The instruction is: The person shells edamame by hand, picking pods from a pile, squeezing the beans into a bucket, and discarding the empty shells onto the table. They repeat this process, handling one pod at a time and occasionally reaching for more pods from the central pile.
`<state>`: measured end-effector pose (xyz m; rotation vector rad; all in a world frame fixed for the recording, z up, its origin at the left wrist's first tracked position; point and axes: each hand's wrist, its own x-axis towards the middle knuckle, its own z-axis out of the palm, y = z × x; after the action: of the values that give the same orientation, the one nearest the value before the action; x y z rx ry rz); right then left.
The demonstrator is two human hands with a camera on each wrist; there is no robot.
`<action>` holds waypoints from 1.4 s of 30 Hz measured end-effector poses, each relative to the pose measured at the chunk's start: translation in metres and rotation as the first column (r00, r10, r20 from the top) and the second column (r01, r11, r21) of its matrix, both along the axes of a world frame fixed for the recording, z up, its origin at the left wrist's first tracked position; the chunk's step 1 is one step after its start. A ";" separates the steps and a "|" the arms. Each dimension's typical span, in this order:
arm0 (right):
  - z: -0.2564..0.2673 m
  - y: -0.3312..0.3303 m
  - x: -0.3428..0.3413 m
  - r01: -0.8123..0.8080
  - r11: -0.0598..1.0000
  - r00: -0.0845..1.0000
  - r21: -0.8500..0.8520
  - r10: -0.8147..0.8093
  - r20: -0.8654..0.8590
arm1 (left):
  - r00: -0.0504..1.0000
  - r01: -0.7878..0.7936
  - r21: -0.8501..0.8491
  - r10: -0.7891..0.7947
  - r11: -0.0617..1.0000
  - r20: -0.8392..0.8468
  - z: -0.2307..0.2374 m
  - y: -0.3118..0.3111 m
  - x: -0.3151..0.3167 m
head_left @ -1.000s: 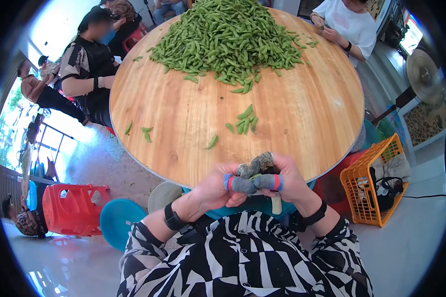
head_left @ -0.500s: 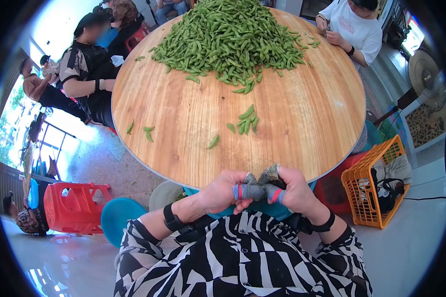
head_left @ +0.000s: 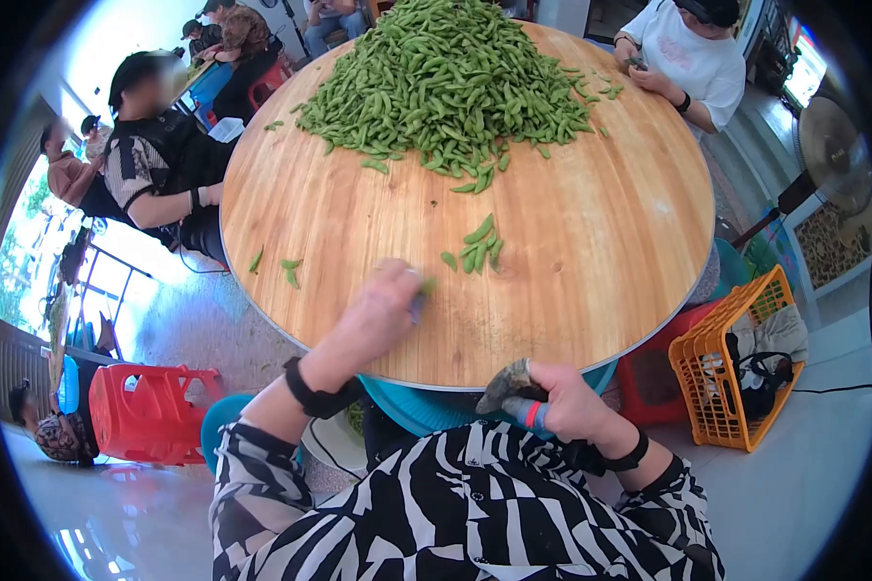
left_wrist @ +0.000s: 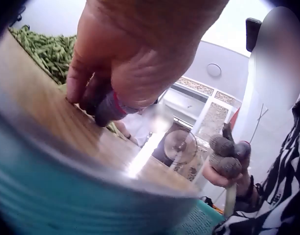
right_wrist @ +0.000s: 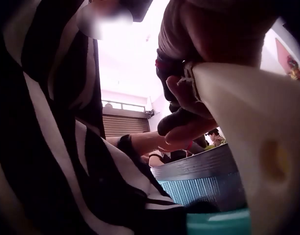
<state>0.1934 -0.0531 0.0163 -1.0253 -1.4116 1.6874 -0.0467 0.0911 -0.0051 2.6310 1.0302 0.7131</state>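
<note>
My left hand point(head_left: 383, 305) reaches over the table's near part, blurred, its fingertips at a green soybean pod point(head_left: 428, 286). In the left wrist view the fingers of the left hand point(left_wrist: 125, 73) are bent down against the tabletop. My right hand point(head_left: 567, 402) is by the near edge, with grey cloth wraps point(head_left: 504, 387) on its digits. It grips a pale handle point(right_wrist: 238, 103) with a hole in its end; the tool's other end is hidden in the hand. A few loose pods point(head_left: 480, 247) lie just beyond the left hand.
A big heap of pods point(head_left: 446, 87) covers the far side of the round wooden table point(head_left: 591, 281). Teal basins point(head_left: 426, 412) sit below its near edge. A red stool point(head_left: 145, 412) is at left, an orange crate point(head_left: 736, 358) at right. People point(head_left: 150, 145) sit around.
Both hands were together at the near edge. The left hand has moved forward and left onto the table, over the single pod there. The right hand stays near the edge.
</note>
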 end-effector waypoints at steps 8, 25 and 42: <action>0.005 0.000 -0.002 0.065 0.987 0.995 -0.146 -0.076 -0.071 | 0.951 -0.291 0.027 0.292 0.956 -0.104 0.020 0.028 -0.007; -0.016 0.006 -0.003 0.280 0.946 0.910 -0.162 -0.315 -0.268 | 0.956 -0.004 -0.581 0.173 0.814 0.235 0.025 -0.008 0.049; -0.014 0.007 -0.019 0.320 0.934 0.879 -0.157 -0.355 -0.319 | 0.610 0.385 -0.723 0.430 0.574 0.666 0.022 -0.066 0.063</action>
<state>0.1741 -0.0464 0.0023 -0.9139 -0.8729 1.5906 0.0160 0.0253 0.0171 1.1924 0.7838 0.9594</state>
